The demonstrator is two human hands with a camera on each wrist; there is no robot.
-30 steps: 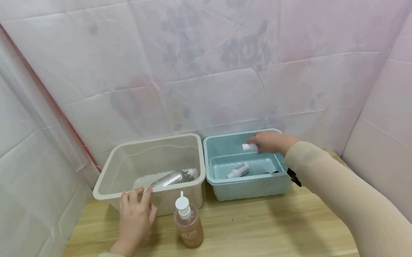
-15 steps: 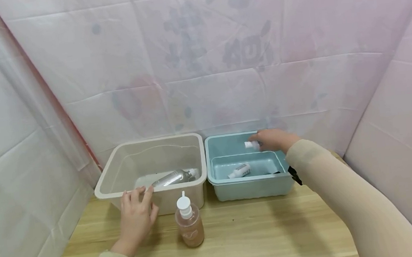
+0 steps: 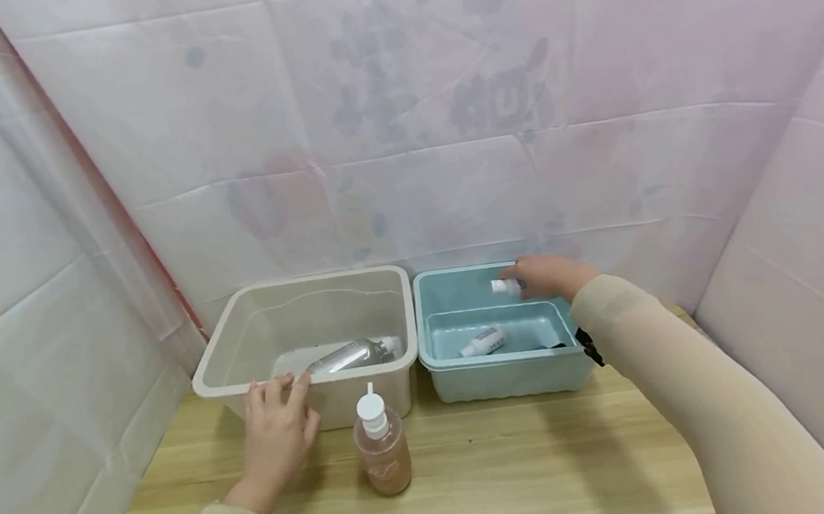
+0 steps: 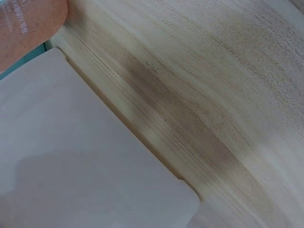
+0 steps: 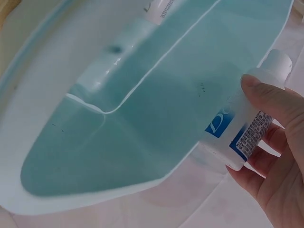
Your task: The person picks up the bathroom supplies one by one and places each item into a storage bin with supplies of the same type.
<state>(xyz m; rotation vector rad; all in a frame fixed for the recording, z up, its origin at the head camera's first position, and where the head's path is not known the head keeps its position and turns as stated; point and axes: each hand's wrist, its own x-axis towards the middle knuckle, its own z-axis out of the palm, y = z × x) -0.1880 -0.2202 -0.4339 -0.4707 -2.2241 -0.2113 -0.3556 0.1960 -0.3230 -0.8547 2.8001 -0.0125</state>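
Note:
My right hand [image 3: 546, 276] grips a small white bottle [image 5: 237, 126] with a blue label, above the back right part of the light-blue bin [image 3: 508, 378]. In the right wrist view the thumb lies across the bottle and the fingers curl behind it. Another small white bottle [image 3: 483, 342] lies on its side inside that bin. On the left, the fingers of my left hand [image 3: 277, 430] rest on the front rim of the beige bin [image 3: 355, 399]. A clear, silvery bottle [image 3: 350, 355] with a white cap lies in it. The left wrist view does not show the hand.
A pump bottle [image 3: 386, 456] of pinkish liquid with a white top stands on the wooden table [image 3: 496, 483], in front of the beige bin. The two bins sit side by side against a pale printed cloth [image 3: 451, 194]. A small dark thing lies in the blue bin.
The head view has shifted slightly, so everything sits a little further right. My right hand still holds the small white bottle over the blue bin; my left hand stays on the beige rim.

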